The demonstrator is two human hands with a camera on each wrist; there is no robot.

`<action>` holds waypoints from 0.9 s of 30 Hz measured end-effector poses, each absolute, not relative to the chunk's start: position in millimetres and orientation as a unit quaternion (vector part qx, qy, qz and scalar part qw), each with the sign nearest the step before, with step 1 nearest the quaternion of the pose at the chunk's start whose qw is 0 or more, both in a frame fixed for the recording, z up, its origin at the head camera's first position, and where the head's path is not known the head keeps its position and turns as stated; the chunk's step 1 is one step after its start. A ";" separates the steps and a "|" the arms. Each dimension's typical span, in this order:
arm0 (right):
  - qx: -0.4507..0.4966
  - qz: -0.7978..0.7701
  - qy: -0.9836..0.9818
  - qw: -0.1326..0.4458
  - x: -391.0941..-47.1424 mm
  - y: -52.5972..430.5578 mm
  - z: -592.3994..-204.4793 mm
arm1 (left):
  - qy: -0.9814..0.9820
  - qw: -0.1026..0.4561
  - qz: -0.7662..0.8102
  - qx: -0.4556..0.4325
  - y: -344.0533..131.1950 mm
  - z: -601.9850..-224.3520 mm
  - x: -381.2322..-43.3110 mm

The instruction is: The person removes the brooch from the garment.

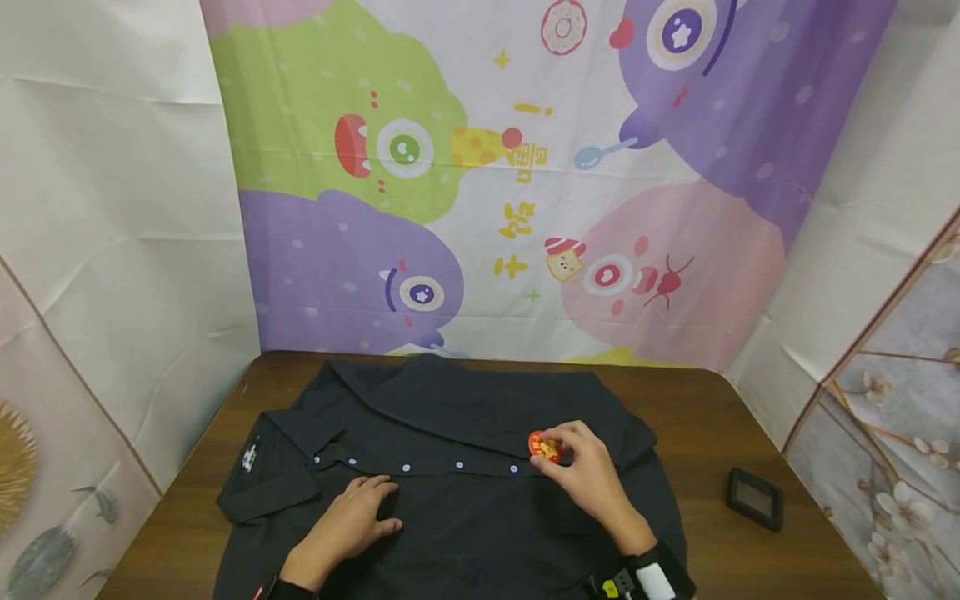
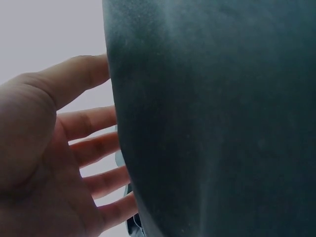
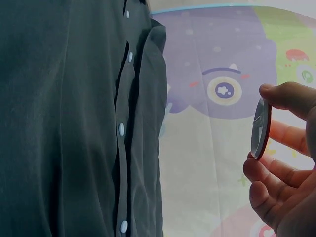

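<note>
A black shirt (image 1: 450,525) lies spread over the table with its row of small pale buttons (image 1: 460,465) running across. My left hand (image 1: 351,521) rests on the cloth just below the button row, fingers extended; in the left wrist view the dark fabric (image 2: 212,118) covers its fingertips. Above the shirt, near the last buttons on the right, my right hand (image 1: 588,471) pinches a round red pin badge (image 1: 544,447) with a yellow figure on its face. The right wrist view gives the badge (image 3: 260,128) edge-on, silvery back showing, between thumb and fingers.
A small black square case (image 1: 754,498) lies on the brown wooden table (image 1: 705,425), right of the shirt. Behind the table hangs a cartoon-printed cloth (image 1: 517,317). White sheets (image 1: 135,208) stand at both sides.
</note>
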State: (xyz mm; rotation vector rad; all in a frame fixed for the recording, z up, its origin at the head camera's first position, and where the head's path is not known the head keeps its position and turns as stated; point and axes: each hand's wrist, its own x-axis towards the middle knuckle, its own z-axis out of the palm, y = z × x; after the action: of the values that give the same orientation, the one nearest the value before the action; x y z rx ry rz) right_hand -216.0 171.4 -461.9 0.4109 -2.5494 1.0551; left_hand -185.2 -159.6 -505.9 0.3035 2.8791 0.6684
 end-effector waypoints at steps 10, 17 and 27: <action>0.141 0.373 -0.901 0.170 -215.4 176.7 -461.3 | 0.963 0.083 0.235 0.106 -159.4 -508.4 -185.3; 0.140 0.369 -0.901 0.180 -215.8 181.7 -461.9 | 0.961 0.090 0.239 0.106 -159.6 -508.0 -186.3; 0.132 0.369 -0.902 0.183 -214.6 185.4 -462.1 | 0.959 0.089 0.248 0.107 -160.9 -508.2 -186.3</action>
State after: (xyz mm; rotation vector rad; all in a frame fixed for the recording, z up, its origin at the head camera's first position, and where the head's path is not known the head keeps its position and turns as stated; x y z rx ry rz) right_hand -214.6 185.4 -462.1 0.3711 -2.5435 1.0409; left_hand -186.3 -160.9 -508.2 0.3193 2.8514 0.7372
